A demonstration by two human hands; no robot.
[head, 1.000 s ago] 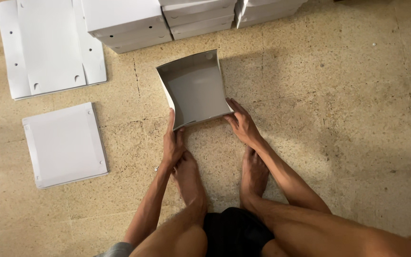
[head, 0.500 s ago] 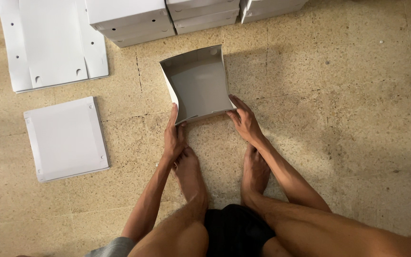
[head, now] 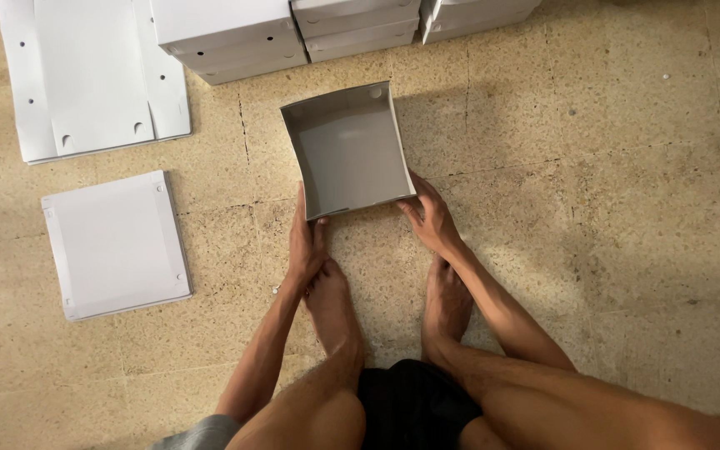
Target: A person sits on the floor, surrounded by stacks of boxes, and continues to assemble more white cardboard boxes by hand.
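Between both hands — open white box [head: 347,154]

Makeshift box-folding spot on a bare floor, likely a small workshop or storeroom

The speckled terrazzo floor [head: 610,208] serves as the work surface, with a person sitting on it barefoot. Finished white boxes [head: 235,37] stand stacked in a row along the top, while flat die-cut cardboard sheets [head: 93,79] and a folded lid [head: 114,246] lie spread out nearby. No bench or furniture shows.
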